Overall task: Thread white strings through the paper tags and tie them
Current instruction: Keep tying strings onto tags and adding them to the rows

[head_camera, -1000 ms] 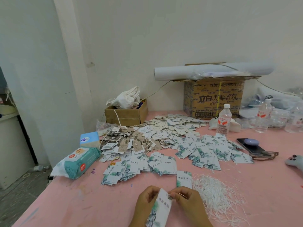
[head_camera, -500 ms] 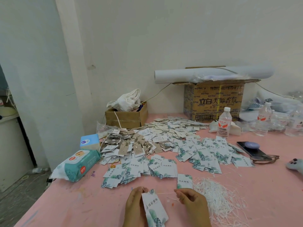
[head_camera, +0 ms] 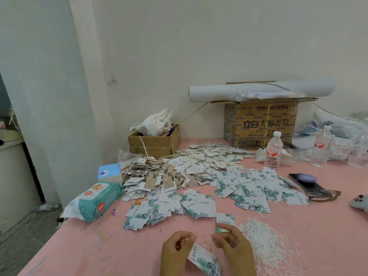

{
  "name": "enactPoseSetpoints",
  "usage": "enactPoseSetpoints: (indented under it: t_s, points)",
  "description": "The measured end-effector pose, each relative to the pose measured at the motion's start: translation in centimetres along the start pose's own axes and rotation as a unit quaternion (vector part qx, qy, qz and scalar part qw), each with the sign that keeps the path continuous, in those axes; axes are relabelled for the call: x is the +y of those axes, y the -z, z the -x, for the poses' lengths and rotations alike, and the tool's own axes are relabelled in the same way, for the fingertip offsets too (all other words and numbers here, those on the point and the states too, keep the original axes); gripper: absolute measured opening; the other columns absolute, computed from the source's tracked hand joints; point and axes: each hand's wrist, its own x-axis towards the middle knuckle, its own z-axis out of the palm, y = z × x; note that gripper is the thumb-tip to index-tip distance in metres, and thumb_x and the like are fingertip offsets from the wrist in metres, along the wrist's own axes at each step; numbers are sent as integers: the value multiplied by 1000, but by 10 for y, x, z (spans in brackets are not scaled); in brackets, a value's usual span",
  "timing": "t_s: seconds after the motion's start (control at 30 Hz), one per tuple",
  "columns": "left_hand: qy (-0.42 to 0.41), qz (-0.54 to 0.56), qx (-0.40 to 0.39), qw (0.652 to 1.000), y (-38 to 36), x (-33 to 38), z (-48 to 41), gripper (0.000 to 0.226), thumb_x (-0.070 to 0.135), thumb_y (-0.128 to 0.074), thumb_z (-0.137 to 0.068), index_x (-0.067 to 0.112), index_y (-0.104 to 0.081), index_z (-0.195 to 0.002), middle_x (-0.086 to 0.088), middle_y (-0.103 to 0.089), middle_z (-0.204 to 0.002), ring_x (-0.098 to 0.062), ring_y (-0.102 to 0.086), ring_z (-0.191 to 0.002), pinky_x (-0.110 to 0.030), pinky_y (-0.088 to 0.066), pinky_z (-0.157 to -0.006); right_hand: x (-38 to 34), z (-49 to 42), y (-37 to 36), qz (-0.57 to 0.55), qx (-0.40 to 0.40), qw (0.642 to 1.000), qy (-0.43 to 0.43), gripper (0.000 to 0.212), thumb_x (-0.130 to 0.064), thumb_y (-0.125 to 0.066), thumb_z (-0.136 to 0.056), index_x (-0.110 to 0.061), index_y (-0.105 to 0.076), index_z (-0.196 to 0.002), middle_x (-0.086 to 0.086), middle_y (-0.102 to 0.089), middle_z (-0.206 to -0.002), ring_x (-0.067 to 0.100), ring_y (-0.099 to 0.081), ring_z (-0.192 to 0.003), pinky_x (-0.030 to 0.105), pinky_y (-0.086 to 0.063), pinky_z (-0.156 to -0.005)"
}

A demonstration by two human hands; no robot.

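Well in front of the small cardboard box stuffed with white cloth: left hand and right hand, fingers curled, each pinching the white string, leaf-print tag between. Loose strings heaped front-right of box.

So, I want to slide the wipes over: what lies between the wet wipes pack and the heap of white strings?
In the head view, loose piles of leaf-printed paper tags lie between the wet wipes pack and the white strings.
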Motion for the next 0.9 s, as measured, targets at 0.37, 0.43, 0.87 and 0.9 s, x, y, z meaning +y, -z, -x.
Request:
enactPoseSetpoints:
  t_s: [0.37,0.43,0.87,0.9]
  points:
    - [28,-14,-63,998,-4,13,9,9,7,-84,-72,16,-80,-70,-18,-72,-76,-17,-56,-61,-26,-44,-62,6,0,0,23,-9,1000,-15,17,12,-76,-68,-4,-72,-70,18,-68,-63,16,-62,-53,19,-51,-53]
    - [30,-9,-68,997,-4,13,10,8,8,-84,-71,15,-80,-70,-12,-73,-70,-12,-55,-57,-22,-44,-59,8,1,0,33,-22,999,-18,19,9,-78,-68,-9,-74,-70,16,-70,-65,18,-64,-57,22,-52,-57]
    - [16,-17,-81,996,-5,14,10,12,5,-84,-70,13,-78,-63,3,-62,-51,-1,-45,-44,-14,-37,-50,2,3,-1,68,-54,996,-1,14,5,-77,-71,-6,-73,-76,15,-70,-67,19,-65,-60,24,-54,-62]
    - [17,-19,-80,996,-6,14,10,11,7,-85,-70,12,-78,-63,4,-59,-47,-1,-41,-41,-14,-35,-48,2,4,-1,68,-53,996,-2,13,5,-77,-72,-6,-72,-76,15,-70,-67,19,-65,-60,24,-55,-62]
